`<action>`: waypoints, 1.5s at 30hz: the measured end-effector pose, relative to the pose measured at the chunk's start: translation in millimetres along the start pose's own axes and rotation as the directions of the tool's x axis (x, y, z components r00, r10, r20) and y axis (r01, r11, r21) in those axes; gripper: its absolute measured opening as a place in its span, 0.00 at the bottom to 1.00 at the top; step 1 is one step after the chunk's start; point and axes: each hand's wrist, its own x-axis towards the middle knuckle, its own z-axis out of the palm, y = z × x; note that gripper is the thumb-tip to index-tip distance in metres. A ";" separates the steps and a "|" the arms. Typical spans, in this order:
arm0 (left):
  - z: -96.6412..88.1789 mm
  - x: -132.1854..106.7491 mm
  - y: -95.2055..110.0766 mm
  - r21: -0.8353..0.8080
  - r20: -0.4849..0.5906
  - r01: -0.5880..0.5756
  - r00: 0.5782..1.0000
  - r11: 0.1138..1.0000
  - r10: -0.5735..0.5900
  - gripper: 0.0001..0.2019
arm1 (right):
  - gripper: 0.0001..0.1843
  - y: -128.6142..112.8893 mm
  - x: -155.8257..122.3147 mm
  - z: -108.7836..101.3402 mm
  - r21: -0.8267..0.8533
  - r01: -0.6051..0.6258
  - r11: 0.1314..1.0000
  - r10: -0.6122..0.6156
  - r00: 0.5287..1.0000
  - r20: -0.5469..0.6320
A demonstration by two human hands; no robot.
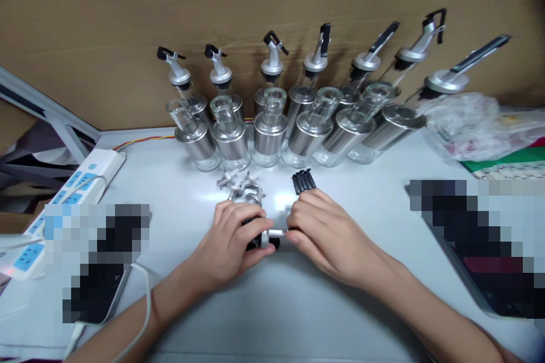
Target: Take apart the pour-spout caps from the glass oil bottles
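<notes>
The left hand (232, 238) was clamped on a bottle spout (264, 239), thumb below and fingers above its round metal collar, and the dark plug lay mostly hidden in the palm. This probably kept the collar from turning while leaving the thin tube free to point sideways. The right hand (326, 232) was closed on the tube's far end, thumb against curled fingers; whether a smaller part sat inside that grip could not be told. The spout was held low over the front of the table (298, 317), between the two hands, likely so that both forearms could stay low and steady. Just beyond the left fingers lay loose metal pieces (254, 195) in a small cluster, and near the right knuckles a few black levers (304, 180) lay side by side, each sort seemingly kept apart for easy picking. Farther back stood a row of open bottles (230, 142), with capped bottles (272, 66) behind them and at the right end, an order that perhaps told the two kinds apart. A power strip (111, 161) and a phone (102, 283) lay to the left, a dark device (472, 264) and a plastic bag (468, 125) to the right, seemingly set aside to give the hands room.
</notes>
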 end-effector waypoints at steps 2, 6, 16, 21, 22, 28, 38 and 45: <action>0.1 0.2 -1.1 -0.002 -0.030 -0.005 1.000 1.000 0.004 0.13 | 0.19 0.8 -0.4 0.9 -0.008 -0.005 1.000 0.005 1.000 0.004; -0.1 -3.4 -5.3 -0.024 -0.019 0.019 1.000 1.000 -0.019 0.20 | 0.18 0.9 -0.4 3.3 -0.032 -0.036 0.999 0.036 0.999 0.010; 0.8 -6.9 -5.7 -0.122 0.090 0.102 0.992 0.987 -0.092 0.22 | 0.14 1.6 1.3 3.0 -0.016 -0.027 1.000 0.027 0.999 -0.024; 0.2 -1.4 -2.9 -0.150 0.068 -0.017 0.997 0.989 0.027 0.17 | 0.15 2.0 1.7 2.6 -0.013 -0.034 0.999 0.033 0.999 -0.027; -0.6 0.0 -2.2 -0.136 0.078 -0.030 0.996 0.990 0.041 0.14 | 0.15 2.0 1.6 2.6 -0.007 -0.036 0.999 0.036 0.999 -0.022; -6.0 4.5 0.8 -0.072 0.139 -0.058 0.988 0.996 0.068 0.05 | 0.16 3.0 1.0 3.7 0.013 -0.033 0.999 0.033 0.999 -0.008; -1.5 -1.7 -0.9 -0.031 0.135 -0.087 0.987 0.996 0.090 0.09 | 0.17 1.2 -1.3 4.8 0.114 -0.111 0.987 0.107 0.994 0.036; -3.3 -1.2 -0.8 -0.008 0.103 -0.114 0.988 0.993 0.114 0.08 | 0.15 -0.4 -2.2 8.0 0.261 -0.147 0.954 0.149 0.989 0.014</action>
